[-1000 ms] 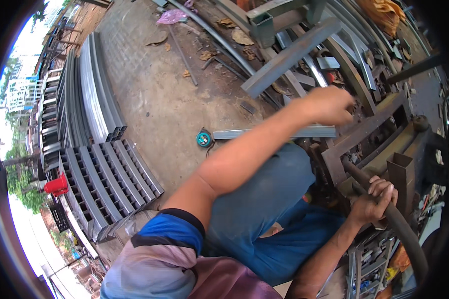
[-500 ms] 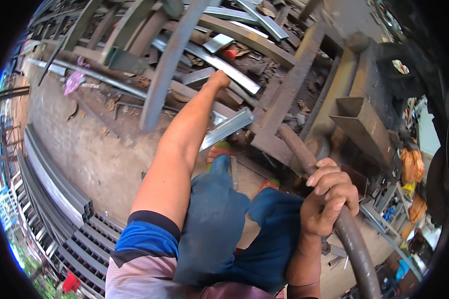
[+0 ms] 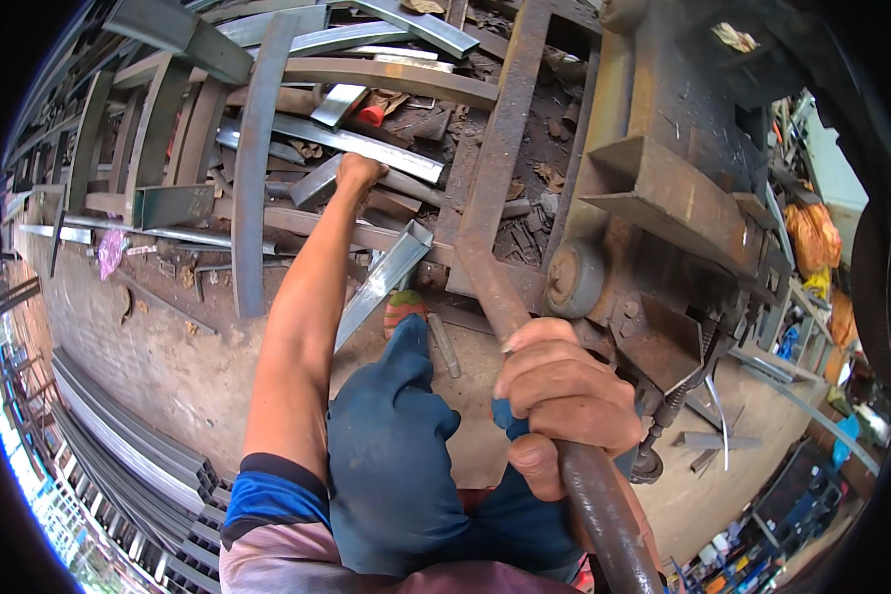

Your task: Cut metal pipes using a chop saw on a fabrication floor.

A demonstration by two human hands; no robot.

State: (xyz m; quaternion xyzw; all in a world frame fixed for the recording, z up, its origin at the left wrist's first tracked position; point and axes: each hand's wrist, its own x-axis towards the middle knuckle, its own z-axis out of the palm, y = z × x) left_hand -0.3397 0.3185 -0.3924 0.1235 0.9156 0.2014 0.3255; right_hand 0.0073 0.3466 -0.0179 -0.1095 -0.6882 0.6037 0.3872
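My right hand (image 3: 569,401) is closed around a thick, rusty round bar (image 3: 604,520). The bar slants from the bottom edge up toward a rusty steel frame (image 3: 500,139). Stretched far forward, my left hand (image 3: 361,170) is down among metal offcuts, closed like a fist, its fingertips hidden. Touching or right beside it is a short piece of square steel tube (image 3: 317,182). A shiny channel strip (image 3: 356,144) passes just beyond that hand. Nearer me, a galvanized channel piece (image 3: 386,277) leans by my shoe (image 3: 404,310).
An upright flat steel bar (image 3: 259,168) stands left of my forearm. At right are a machine with a wheel (image 3: 575,278) and an open-ended square tube (image 3: 663,188). Long steel tubes (image 3: 134,431) lie at lower left. A pink plastic scrap (image 3: 112,252) lies by the pile.
The view has shifted, so the pile sits further left and the machine shows more. My right hand and the bar appear closer and further left. My left hand stays at the same offcuts.
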